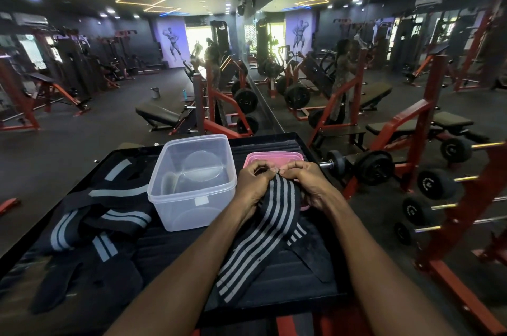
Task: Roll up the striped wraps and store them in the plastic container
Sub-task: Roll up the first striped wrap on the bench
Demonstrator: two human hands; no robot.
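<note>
At the middle of the black ribbed tabletop (170, 248) both my hands meet over one striped wrap (263, 231). My left hand (253, 184) and my right hand (308, 184) each pinch its far end between curled fingers and thumb, fingertips almost touching, just in front of a pink lid (274, 157). From that pinched end the wrap's long axis runs back toward me, from about 12 o'clock down to 7 o'clock, passing between my forearms and lying flat on the tabletop near the edge closest to me. It is a soft, flat woven band, black with four pale grey stripes running lengthwise. A second short length of it shows at 4 o'clock, under my right wrist, angling toward 5 o'clock.

Beside my left hand, at 10 o'clock, stands the plastic container (192, 184): clear, rectangular with rounded corners and a thick rim, open on top, nothing fabric inside. At 9 o'clock lies a loose heap of more wraps (90, 215), unrolled and crossing one another, black with grey stripes, their ends pointing several ways.

Off the tabletop at 3 o'clock, round black dumbbells (436, 184) sit on a red steel rack (466, 215).
</note>
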